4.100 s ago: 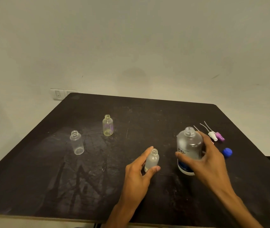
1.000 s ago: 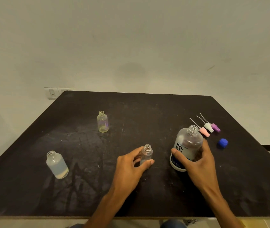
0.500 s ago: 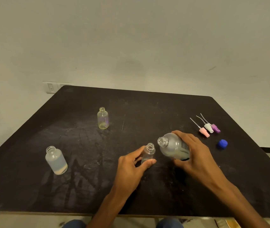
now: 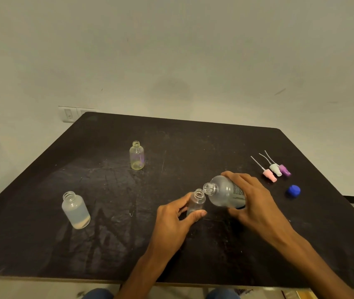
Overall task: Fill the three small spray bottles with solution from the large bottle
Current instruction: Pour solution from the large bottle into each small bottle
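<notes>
My right hand (image 4: 251, 203) grips the large clear bottle (image 4: 223, 194), tipped on its side with its open mouth just above and right of the neck of a small clear bottle (image 4: 196, 201). That small bottle stands upright on the table, held between the thumb and fingers of my left hand (image 4: 174, 223). A frosted small bottle (image 4: 75, 210) holding cloudy liquid stands at the left. A third small bottle (image 4: 137, 156), nearly empty, stands farther back.
The dark table (image 4: 193, 143) reaches to a pale wall. Three spray heads, pink (image 4: 269, 175), white (image 4: 275, 169) and purple (image 4: 284, 170), lie at the right, and a blue cap (image 4: 293, 190) rests near them. A wall switch plate (image 4: 69, 114) sits behind the far left corner.
The large bottle has been lifted off the table and tipped leftward until its mouth sits by the small bottle's neck. Earlier, the frosted bottle was shifted to the left.
</notes>
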